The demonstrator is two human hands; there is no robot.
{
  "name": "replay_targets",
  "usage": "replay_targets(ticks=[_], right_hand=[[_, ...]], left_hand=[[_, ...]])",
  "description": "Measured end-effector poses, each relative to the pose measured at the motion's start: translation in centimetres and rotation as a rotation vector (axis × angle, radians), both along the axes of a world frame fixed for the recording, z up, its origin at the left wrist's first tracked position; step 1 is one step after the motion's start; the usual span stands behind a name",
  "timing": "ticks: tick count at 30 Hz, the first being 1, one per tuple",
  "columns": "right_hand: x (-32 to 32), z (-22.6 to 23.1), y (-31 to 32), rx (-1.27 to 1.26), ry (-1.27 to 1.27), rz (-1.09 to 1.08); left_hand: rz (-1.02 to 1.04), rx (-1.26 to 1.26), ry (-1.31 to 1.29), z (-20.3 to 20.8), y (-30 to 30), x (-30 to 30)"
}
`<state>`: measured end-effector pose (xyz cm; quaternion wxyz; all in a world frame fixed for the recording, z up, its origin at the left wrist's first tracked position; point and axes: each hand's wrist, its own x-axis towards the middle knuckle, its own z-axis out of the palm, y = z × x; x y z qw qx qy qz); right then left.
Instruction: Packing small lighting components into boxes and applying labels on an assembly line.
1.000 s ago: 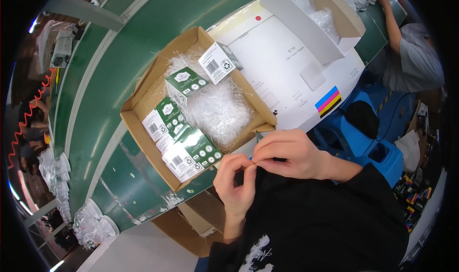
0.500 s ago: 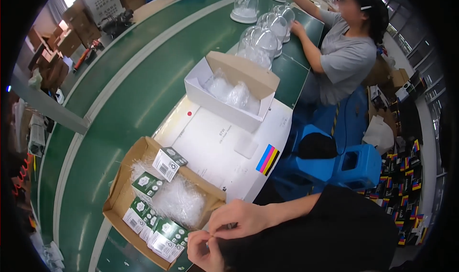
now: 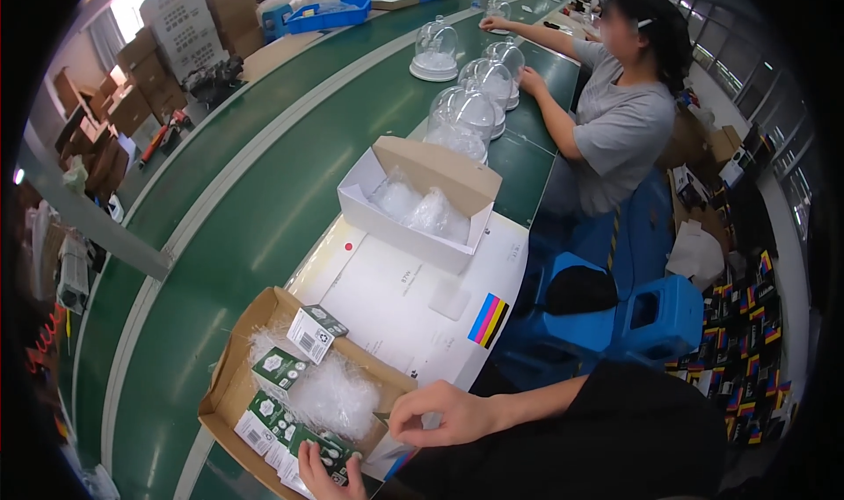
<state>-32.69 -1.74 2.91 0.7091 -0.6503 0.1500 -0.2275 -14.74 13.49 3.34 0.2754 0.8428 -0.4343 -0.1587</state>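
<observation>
My left hand (image 3: 329, 477) is at the near end of a shallow cardboard box (image 3: 227, 379), fingers apart, fingertips touching the green-and-white folded cards (image 3: 280, 419) there. My right hand (image 3: 450, 415) hovers by the box's right side, thumb and forefinger pinched together; anything between them is too small to make out. Inside the box, a heap of clear plastic strands (image 3: 338, 401) lies beside the cards. Another green card (image 3: 280, 368) and a card with a white label side (image 3: 310, 335) sit toward the box's far end.
A white box (image 3: 404, 238) with bagged clear items stands on a white printed sheet (image 3: 396, 298). Beyond are several clear domes (image 3: 435, 50) on white bases, near a co-worker (image 3: 620, 104) in grey. A blue stool (image 3: 655, 315) is at right, the green conveyor (image 3: 237, 227) at left.
My hands have parted: the left moved down and left onto the cards, while the right stayed pinched near the box. The view has tilted up slightly. The co-worker's far hand reaches toward a distant dome.
</observation>
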Motion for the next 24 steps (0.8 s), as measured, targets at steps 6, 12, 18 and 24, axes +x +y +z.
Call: replay_targets(ticks=[6, 12, 18, 24], right_hand=[[0.8, 0.2, 0.2, -0.037, 0.034, 0.027], [1.1, -1.1, -0.7, 0.163, 0.083, -0.118], [5.1, 0.2, -3.8, 0.248, -0.055, -0.167], [9.4, 2.4, -5.7, -0.072, -0.084, -0.324]], left_hand=[[0.061, -0.177, -0.366, -1.6, 0.2, 0.4], [0.088, -0.052, 0.0, -2.4, 0.9, 1.6], [-0.04, -0.069, -0.001, -1.8, 1.6, 1.8], [-0.023, -0.144, 0.005, -1.7, 2.3, 1.6]])
